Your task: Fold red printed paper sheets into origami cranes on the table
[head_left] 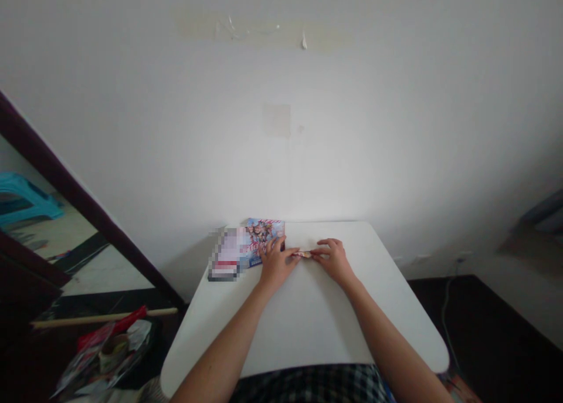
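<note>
Between my two hands is a small, narrow piece with a red, white and yellowish print [302, 254], perhaps folded or rolled paper; its exact kind is too small to tell. My left hand [277, 262] pinches its left end between thumb and fingers, close beside a colourful printed booklet or packet [264, 230]. My right hand [335, 261] pinches its right end with thumb and forefinger, the other fingers lifted and bent. Both hands are low over the white table [303, 321]. Left of the booklet lies a pixelated, flat, light-coloured item with a dark edge [226, 253].
The table stands against a white wall [281, 156]. At the lower left, a bag-lined bin with rubbish [114, 350] and a wooden stick [101, 319] are near a doorway with a blue stool [30, 197]. A cable [446, 315] hangs at the right.
</note>
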Demonstrator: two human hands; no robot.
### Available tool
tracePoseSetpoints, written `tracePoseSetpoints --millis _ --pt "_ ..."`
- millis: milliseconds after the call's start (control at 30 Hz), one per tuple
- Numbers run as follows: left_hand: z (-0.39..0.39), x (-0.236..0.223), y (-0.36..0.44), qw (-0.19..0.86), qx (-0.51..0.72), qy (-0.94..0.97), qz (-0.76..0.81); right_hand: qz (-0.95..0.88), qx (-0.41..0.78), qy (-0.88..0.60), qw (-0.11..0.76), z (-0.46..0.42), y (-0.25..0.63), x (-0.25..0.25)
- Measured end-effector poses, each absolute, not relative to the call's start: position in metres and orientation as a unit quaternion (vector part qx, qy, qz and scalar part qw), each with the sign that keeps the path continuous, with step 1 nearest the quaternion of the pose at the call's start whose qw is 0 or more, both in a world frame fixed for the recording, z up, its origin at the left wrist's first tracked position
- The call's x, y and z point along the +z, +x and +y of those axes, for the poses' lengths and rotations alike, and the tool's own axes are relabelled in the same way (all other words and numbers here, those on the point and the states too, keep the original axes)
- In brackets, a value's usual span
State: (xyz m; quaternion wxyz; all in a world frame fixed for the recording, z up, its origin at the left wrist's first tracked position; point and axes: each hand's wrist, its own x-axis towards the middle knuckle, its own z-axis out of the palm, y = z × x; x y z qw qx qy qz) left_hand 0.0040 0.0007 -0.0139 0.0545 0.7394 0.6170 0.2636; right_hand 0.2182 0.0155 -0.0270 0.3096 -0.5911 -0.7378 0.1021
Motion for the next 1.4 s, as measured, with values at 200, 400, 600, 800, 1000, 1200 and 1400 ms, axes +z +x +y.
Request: tracePoseSetpoints --millis 200,400,600,800,1000,1200,1400 --pt "0.001 -0.016 0.004 0.056 0.260 0.739 0.618 -0.741 0.100 -0.592 0.301 0.016 0.216 -0.030" --pt "0.002 -0.016 0.005 0.054 0.250 0.742 0.619 -0.735 0.090 -0.599 0.305 0.015 0.210 -0.033" --pt "0.001 -0.014 0.006 0.054 0.239 0.749 0.616 -0.739 0.096 -0.591 0.309 0.008 0.203 -0.026" --pt "0.002 -0.015 0.011 0.043 0.234 0.737 0.632 -0.721 0.089 -0.621 0.293 0.004 0.198 -0.022" --pt "0.005 -0.015 0.016 0.038 0.236 0.728 0.643 -0.694 0.092 -0.649 0.299 0.007 0.193 -0.020" --pt "0.005 -0.016 0.017 0.037 0.230 0.727 0.646 -0.684 0.099 -0.657 0.301 0.009 0.192 -0.020" --pt "0.006 -0.018 0.016 0.045 0.225 0.725 0.649 -0.709 0.086 -0.628 0.308 0.007 0.195 -0.022"
